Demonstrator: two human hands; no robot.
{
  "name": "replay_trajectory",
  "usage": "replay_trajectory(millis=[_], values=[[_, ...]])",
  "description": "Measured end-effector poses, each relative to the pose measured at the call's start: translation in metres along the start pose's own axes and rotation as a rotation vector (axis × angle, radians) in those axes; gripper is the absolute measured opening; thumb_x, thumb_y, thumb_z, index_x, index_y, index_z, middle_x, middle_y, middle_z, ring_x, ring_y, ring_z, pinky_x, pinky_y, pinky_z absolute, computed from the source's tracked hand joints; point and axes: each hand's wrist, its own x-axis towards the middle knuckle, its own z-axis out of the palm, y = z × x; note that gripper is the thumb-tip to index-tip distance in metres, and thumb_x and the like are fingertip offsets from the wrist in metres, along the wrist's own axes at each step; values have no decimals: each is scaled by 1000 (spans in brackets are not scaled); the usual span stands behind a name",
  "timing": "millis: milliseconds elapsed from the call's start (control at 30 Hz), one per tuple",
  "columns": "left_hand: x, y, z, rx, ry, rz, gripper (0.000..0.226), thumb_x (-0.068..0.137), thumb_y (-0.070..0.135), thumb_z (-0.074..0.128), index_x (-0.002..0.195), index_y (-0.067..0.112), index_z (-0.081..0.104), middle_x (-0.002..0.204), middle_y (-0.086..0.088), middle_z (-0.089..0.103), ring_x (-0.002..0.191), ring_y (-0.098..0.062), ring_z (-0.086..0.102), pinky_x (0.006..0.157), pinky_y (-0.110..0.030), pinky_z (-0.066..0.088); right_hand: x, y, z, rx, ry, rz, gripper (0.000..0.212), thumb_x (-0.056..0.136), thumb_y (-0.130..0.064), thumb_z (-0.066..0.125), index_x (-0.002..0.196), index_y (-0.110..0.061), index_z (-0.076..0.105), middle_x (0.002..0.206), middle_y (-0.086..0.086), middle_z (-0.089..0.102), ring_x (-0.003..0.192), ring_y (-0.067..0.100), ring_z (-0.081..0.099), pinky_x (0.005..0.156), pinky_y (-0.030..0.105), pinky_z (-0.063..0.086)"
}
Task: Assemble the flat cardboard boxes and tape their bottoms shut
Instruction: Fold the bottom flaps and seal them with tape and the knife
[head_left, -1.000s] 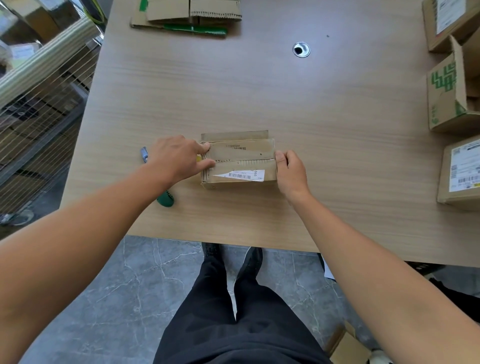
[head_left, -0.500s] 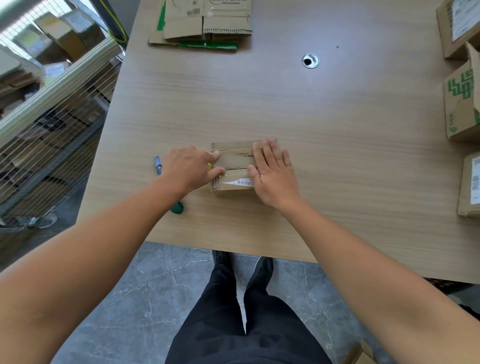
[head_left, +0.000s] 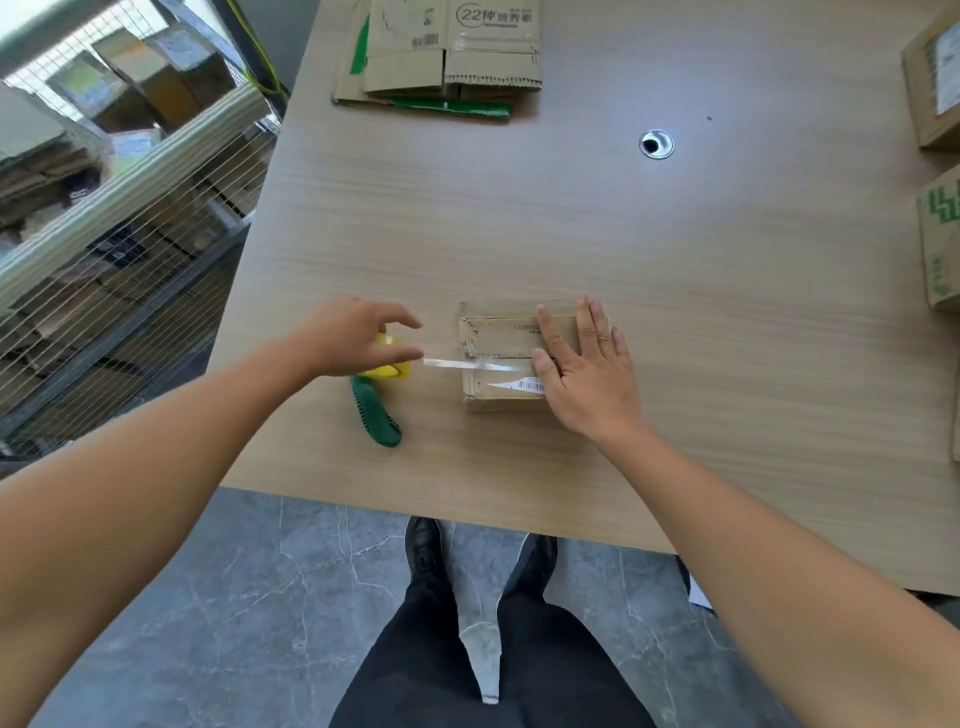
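Observation:
A small cardboard box (head_left: 498, 332) lies on the wooden table (head_left: 571, 223) with its closed flaps facing up and a barcode label on the near flap. My right hand (head_left: 587, 374) presses flat on the right part of the box, fingers straight. My left hand (head_left: 358, 335) grips a tape dispenser (head_left: 376, 415) with a yellow roll and a green handle, just left of the box. A strip of clear tape (head_left: 457, 364) stretches from the dispenser across the seam between the flaps.
A stack of flat cardboard boxes (head_left: 447, 57) lies at the far edge of the table. Assembled boxes (head_left: 940, 234) stand along the right edge. A cable hole (head_left: 656, 144) sits in the tabletop. A wire cage (head_left: 104, 234) with cardboard stands to the left.
My left hand has pulled the dispenser leftward off the box, drawing out a strip of tape. My right hand went from the box's right end to lying flat on top.

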Motion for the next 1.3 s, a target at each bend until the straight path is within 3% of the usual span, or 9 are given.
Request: replay_trajectory(millis=[233, 667, 733, 867, 933, 1000, 1100, 1200, 1300], values=[[20, 2, 16, 265, -62, 156, 63, 97, 62, 42, 147, 66, 3, 104, 1, 72, 98, -27, 65, 79, -37, 50, 1, -3, 2, -60, 61, 35, 57, 96, -70, 3, 149, -59, -15, 168, -4, -20, 152, 9, -26, 125, 38, -10], [63, 32, 2, 397, -122, 280, 55, 100, 60, 36, 143, 71, 3, 108, -5, 69, 103, -29, 63, 71, -36, 46, 28, 29, -27, -130, 32, 42, 62, 101, -64, 19, 158, -48, 3, 171, 1, -8, 156, 16, -15, 125, 43, -11], [72, 39, -1, 399, -118, 276, 56, 98, 62, 38, 143, 71, 6, 107, -6, 68, 102, -30, 62, 73, -36, 48, 27, 28, -37, -120, 197, -17, 62, 103, -59, 26, 160, -34, 22, 171, 5, 9, 157, 22, -4, 125, 48, -8], [82, 49, -6, 386, -123, 248, 56, 96, 65, 41, 144, 70, 12, 87, -4, 60, 99, -32, 62, 71, -36, 45, -7, -16, -22, 83, 611, -409, 48, 102, -40, 54, 135, -6, 61, 144, 14, 57, 146, 33, 39, 122, 55, 23], [83, 54, -10, 395, -143, 246, 57, 95, 66, 42, 145, 69, 13, 75, 2, 48, 97, -31, 62, 70, -36, 44, -34, -58, 8, 188, 533, -492, 40, 98, -36, 61, 123, -5, 67, 126, 12, 66, 129, 33, 54, 115, 48, 37], [86, 55, -13, 421, -154, 265, 57, 96, 66, 41, 145, 68, 13, 82, 0, 57, 98, -31, 62, 73, -38, 49, -45, -100, 34, 291, 348, -445, 43, 95, -40, 65, 121, -6, 69, 114, 10, 67, 110, 29, 60, 99, 44, 48], [89, 53, -13, 459, -132, 290, 58, 96, 66, 41, 146, 67, 11, 103, -6, 68, 103, -31, 61, 75, -39, 48, -31, -155, 59, 332, 69, -247, 62, 94, -51, 63, 137, -7, 59, 125, 9, 61, 116, 28, 55, 96, 45, 46], [88, 52, -11, 472, -128, 293, 58, 96, 66, 39, 146, 67, 9, 105, -5, 68, 104, -30, 61, 71, -37, 44, -10, -194, 71, 261, 24, -161, 76, 90, -63, 57, 146, -12, 46, 133, 10, 53, 117, 31, 50, 93, 46, 44], [86, 52, -10, 469, -135, 294, 58, 97, 65, 38, 147, 66, 9, 101, -5, 67, 100, -30, 60, 69, -36, 42, -6, -211, 82, 104, 5, -226, 73, 92, -55, 60, 145, -9, 41, 131, 12, 52, 114, 33, 51, 88, 45, 43]])
